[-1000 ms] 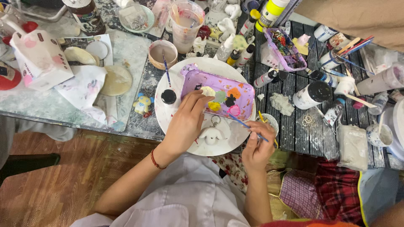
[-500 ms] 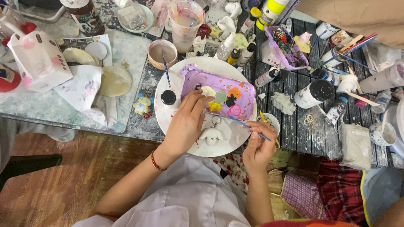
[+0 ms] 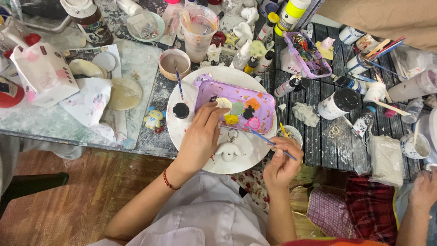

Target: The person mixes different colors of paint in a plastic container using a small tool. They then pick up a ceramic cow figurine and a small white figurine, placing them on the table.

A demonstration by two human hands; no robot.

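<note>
L hand rests on purple palette atop white plate; R hand w/ grip on thin paintbrush.

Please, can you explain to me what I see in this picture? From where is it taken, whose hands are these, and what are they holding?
The picture comes from a camera worn on a person's head, looking down at that person's own two bare hands. No machine is involved. The left hand rests its fingers on a purple paint palette with blobs of colour, which lies on a round white plate. The right hand holds a thin blue paintbrush, its tip at the palette's lower edge. A small white figurine with a keyring also lies on the plate. Around it the table is crowded with paint bottles, cups of cloudy water and a paper bag. At the lower right edge another person's hand shows.
</note>
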